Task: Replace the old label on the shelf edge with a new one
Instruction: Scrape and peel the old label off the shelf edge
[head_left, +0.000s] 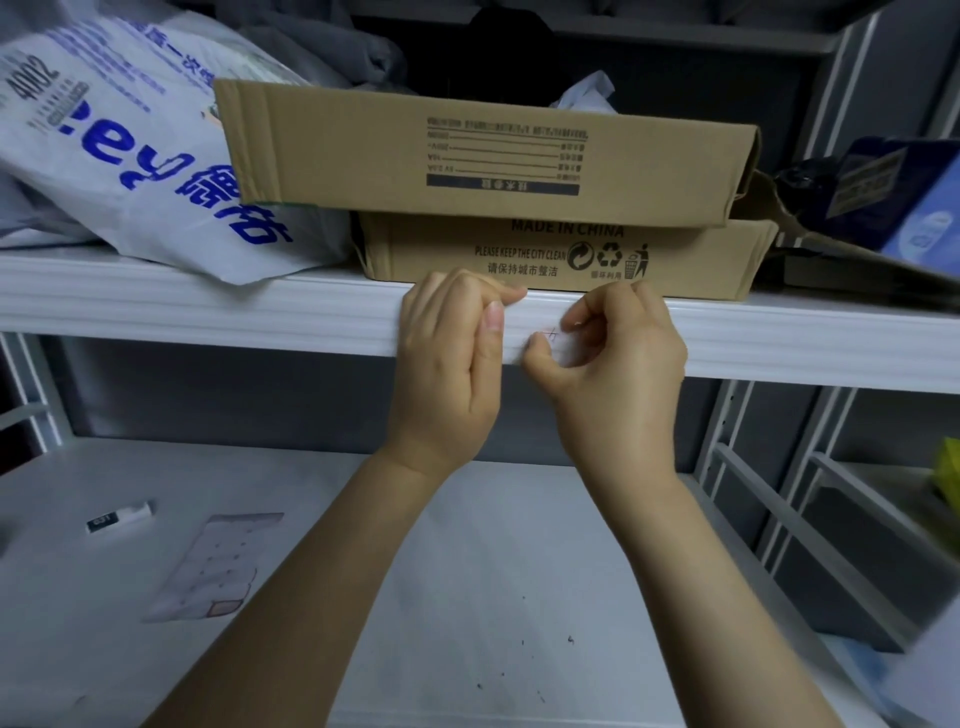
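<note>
The label (557, 344) sits on the front face of the shelf edge (208, 312), a white metal strip with shallow ribs running along its length, at the middle of the scene. The label is a small pale patch with a faint red mark, partly hidden by fingers, so its full outline cannot be told.

The left hand (447, 358) grips the shelf edge just left of the label: its fingers curl over the top of the strip and the thumb lies flat against the ribbed face. The right hand (621, 364) is just right of it, with the thumb and forefinger bent inward and pinching at the label; the other fingers are curled behind.

On the shelf above, just beyond the hands, lie two flat boxes of brown corrugated card. The upper cardboard box (363, 150) rests on the lower cardboard box (426, 254), which bears black recycling symbols. To their left slumps a crinkled white plastic bag (130, 171) with blue print. At far right stands a dark blue box (872, 182).

On the matt grey lower shelf (67, 597), near left, lie a pale rectangular sheet (218, 566) dotted with small marks and a small black-and-white stick (120, 517), apart from each other.
</note>
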